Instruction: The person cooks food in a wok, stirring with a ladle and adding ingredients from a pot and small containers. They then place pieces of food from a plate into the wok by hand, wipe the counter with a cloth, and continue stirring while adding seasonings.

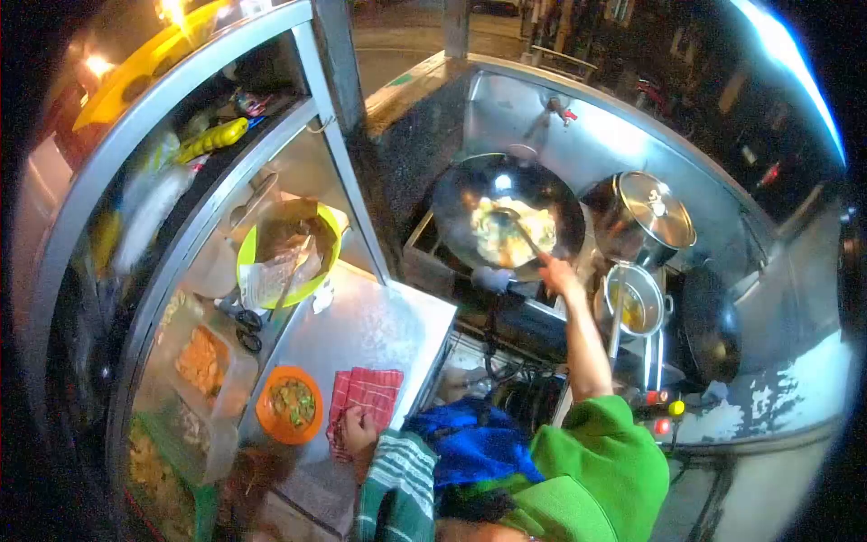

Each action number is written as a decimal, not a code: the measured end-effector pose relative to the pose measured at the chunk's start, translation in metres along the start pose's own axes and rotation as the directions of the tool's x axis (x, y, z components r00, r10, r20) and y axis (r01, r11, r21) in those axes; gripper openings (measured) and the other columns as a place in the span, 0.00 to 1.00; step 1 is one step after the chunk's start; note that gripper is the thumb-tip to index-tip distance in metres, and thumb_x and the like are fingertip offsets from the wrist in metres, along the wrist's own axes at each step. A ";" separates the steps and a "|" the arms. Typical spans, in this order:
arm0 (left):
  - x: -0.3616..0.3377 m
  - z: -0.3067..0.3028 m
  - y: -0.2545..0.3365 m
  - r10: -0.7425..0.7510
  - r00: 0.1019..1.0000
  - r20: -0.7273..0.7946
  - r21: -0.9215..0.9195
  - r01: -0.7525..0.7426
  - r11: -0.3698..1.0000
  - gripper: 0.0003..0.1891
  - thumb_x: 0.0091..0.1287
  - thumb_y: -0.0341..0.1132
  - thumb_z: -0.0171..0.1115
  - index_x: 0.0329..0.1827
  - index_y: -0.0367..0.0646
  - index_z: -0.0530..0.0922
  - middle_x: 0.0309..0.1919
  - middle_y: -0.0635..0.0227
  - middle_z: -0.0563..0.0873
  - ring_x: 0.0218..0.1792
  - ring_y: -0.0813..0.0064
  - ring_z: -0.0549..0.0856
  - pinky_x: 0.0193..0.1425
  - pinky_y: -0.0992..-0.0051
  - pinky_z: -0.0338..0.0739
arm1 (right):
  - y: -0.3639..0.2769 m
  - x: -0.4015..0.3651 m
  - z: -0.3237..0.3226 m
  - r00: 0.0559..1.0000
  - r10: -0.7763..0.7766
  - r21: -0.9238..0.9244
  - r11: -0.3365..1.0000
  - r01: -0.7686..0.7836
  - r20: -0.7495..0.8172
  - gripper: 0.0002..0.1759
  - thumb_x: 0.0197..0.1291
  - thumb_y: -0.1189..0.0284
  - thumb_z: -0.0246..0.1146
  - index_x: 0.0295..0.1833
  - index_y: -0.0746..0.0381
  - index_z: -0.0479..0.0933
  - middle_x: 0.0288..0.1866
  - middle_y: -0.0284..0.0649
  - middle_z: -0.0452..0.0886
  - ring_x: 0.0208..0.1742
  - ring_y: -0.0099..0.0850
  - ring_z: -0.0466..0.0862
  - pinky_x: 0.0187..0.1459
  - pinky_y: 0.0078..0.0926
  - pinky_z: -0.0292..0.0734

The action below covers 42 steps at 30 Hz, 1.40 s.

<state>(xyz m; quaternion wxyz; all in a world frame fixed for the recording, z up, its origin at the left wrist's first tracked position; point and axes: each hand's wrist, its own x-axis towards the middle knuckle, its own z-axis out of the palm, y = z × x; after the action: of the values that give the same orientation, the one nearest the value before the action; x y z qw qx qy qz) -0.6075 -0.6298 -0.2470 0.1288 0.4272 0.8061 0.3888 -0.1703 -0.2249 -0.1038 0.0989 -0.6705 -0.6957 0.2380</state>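
My right hand is closed around the handle of a ladle, whose head rests in the pale yellowish food in a black wok. A cloth wraps the wok's near handle. My left hand lies low on the steel counter with its fingers curled on a folded red checked cloth. Just left of that cloth sits an orange bowl of chopped green and pale pieces. A green-and-white striped towel hangs beside my left arm.
Right of the wok stand a lidded pot and a small saucepan of yellowish liquid. A second black pan leans farther right. Scissors, a lime-green basin and a tub with orange food lie at the left.
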 end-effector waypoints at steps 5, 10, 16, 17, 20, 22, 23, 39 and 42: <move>0.006 -0.002 -0.010 0.000 1.000 0.020 0.190 -0.004 0.982 0.18 0.64 0.43 0.67 0.52 0.43 0.82 0.42 0.54 0.87 0.44 0.48 0.85 0.50 0.54 0.79 | -0.001 -0.031 -0.014 0.993 0.020 0.091 0.995 -0.030 0.115 0.27 0.66 0.67 0.57 0.72 0.49 0.74 0.37 0.45 0.88 0.37 0.41 0.88 0.45 0.42 0.80; 0.001 0.025 -0.055 0.016 0.999 -0.043 0.150 -0.009 0.989 0.16 0.65 0.46 0.67 0.49 0.46 0.83 0.40 0.55 0.87 0.44 0.49 0.85 0.48 0.55 0.79 | -0.021 -0.107 -0.058 0.998 -0.053 -0.212 0.976 0.042 -0.046 0.27 0.67 0.62 0.56 0.72 0.47 0.74 0.39 0.51 0.87 0.38 0.44 0.87 0.43 0.41 0.81; 0.006 -0.006 -0.010 -0.131 0.989 0.076 0.126 0.121 0.985 0.16 0.66 0.47 0.66 0.50 0.47 0.83 0.40 0.55 0.88 0.42 0.50 0.87 0.46 0.55 0.79 | 0.035 -0.082 -0.030 0.997 0.078 0.503 0.860 -0.082 0.028 0.33 0.67 0.59 0.59 0.73 0.67 0.70 0.32 0.35 0.82 0.22 0.23 0.75 0.28 0.24 0.74; 0.010 -0.003 -0.013 -0.124 0.990 0.070 0.120 0.115 0.986 0.16 0.66 0.47 0.66 0.50 0.47 0.83 0.40 0.55 0.88 0.42 0.50 0.87 0.46 0.55 0.79 | 0.050 -0.068 -0.010 0.993 0.120 0.649 0.754 -0.102 0.016 0.35 0.69 0.58 0.58 0.76 0.66 0.66 0.30 0.33 0.79 0.21 0.20 0.72 0.25 0.19 0.70; 0.010 -0.002 -0.030 -0.134 0.981 0.139 0.119 0.118 0.986 0.17 0.65 0.49 0.67 0.51 0.50 0.84 0.37 0.58 0.89 0.40 0.50 0.87 0.45 0.53 0.80 | 0.051 -0.042 0.036 0.973 0.148 0.761 0.648 0.040 -0.178 0.34 0.74 0.61 0.55 0.78 0.67 0.58 0.31 0.34 0.77 0.22 0.21 0.73 0.24 0.21 0.73; 0.006 -0.002 -0.030 -0.140 0.981 0.131 0.115 0.125 0.985 0.18 0.65 0.49 0.67 0.51 0.50 0.84 0.37 0.59 0.89 0.40 0.51 0.87 0.45 0.53 0.80 | 0.049 -0.019 0.056 0.973 0.192 0.844 0.536 0.007 -0.130 0.31 0.74 0.63 0.57 0.77 0.63 0.61 0.31 0.35 0.77 0.22 0.22 0.73 0.23 0.22 0.73; 0.007 -0.002 -0.029 -0.141 0.983 0.122 0.110 0.128 0.986 0.18 0.65 0.49 0.67 0.51 0.50 0.84 0.37 0.59 0.89 0.40 0.51 0.87 0.46 0.53 0.80 | 0.052 -0.006 0.055 0.985 0.153 0.838 0.546 -0.016 -0.081 0.29 0.74 0.65 0.57 0.76 0.61 0.62 0.31 0.36 0.78 0.21 0.23 0.74 0.23 0.22 0.73; 0.005 0.001 -0.020 -0.132 0.990 0.051 0.112 0.126 0.986 0.17 0.64 0.46 0.68 0.51 0.47 0.84 0.37 0.60 0.88 0.40 0.56 0.87 0.46 0.57 0.80 | 0.040 0.010 0.014 0.951 -0.281 0.038 0.957 0.288 -0.130 0.29 0.63 0.68 0.63 0.71 0.54 0.75 0.52 0.43 0.88 0.47 0.37 0.88 0.48 0.36 0.83; 0.010 -0.004 -0.018 -0.046 0.996 0.078 0.116 0.037 0.993 0.17 0.63 0.46 0.67 0.50 0.47 0.84 0.35 0.59 0.88 0.38 0.55 0.87 0.45 0.57 0.80 | -0.027 -0.068 -0.051 0.997 -0.031 -0.219 0.976 0.014 -0.073 0.26 0.63 0.68 0.64 0.69 0.51 0.77 0.56 0.50 0.85 0.56 0.48 0.85 0.57 0.45 0.80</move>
<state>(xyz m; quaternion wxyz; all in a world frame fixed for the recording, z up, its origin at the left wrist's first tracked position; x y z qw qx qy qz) -0.6258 -0.6299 -0.2563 0.1446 0.4324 0.8299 0.3216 -0.1654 -0.2808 -0.0345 0.0540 -0.6779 -0.7210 0.1333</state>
